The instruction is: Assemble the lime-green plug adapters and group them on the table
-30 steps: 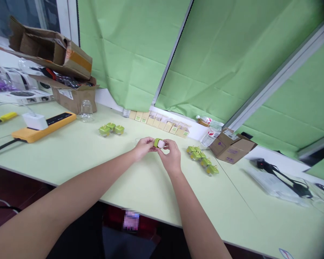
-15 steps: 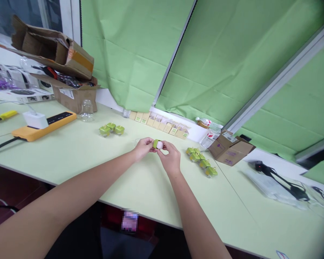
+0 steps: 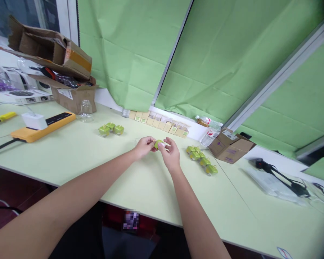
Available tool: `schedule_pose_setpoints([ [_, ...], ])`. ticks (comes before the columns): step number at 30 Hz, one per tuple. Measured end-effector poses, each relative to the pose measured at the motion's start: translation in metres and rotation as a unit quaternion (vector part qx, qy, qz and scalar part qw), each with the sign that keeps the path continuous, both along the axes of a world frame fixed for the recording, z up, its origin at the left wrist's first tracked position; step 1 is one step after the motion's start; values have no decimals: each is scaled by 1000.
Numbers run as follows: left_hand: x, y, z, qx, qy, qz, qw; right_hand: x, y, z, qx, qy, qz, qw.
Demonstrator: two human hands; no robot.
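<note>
Between my hands, above the middle of the table, is a small green piece with a pale, rounded part (image 3: 158,144); its exact kind is too small to make out. My left hand (image 3: 144,146) is closed on its left side, fingertips pinching it. On the other side, my right hand (image 3: 172,154) has its thumb against the piece and its fingers partly raised behind the pale part. Some of the piece is covered by my fingers. Small clear cups with green lids and loops stand in a group (image 3: 118,129) to the left and a row (image 3: 205,162) to the right.
Small tan boxes (image 3: 162,124) line the table's back edge. Plastic bottles (image 3: 209,136) and a cardboard box (image 3: 230,145) are at back right. An orange power strip (image 3: 59,122), a clear jar (image 3: 85,110) and stacked cartons (image 3: 74,97) occupy the left.
The piece has turned in my hands, so more green and less of the pale part shows. My right thumb has moved up onto it, and the right fingers have lifted and spread.
</note>
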State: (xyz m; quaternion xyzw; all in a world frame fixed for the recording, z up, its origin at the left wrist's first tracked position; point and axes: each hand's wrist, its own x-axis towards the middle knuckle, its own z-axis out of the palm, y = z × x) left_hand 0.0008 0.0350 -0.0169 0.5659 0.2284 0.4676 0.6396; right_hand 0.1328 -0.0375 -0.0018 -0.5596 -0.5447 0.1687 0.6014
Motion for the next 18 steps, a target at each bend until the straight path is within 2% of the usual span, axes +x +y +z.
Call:
schedule_pose_setpoints([
  [3, 1, 1, -4, 54, 41, -3, 998, 5, 1, 2, -79, 63, 65, 993],
  [6, 1, 2, -7, 78, 73, 7, 994, 9, -1, 7, -127, 103, 102, 981],
  [11, -1, 1, -6, 109, 126, 27, 986, 13, -6, 13, -169, 123, 118, 971],
  [18, 0, -3, -9, 180, 177, 68, 965, 8, -5, 7, -221, 134, 105, 960],
])
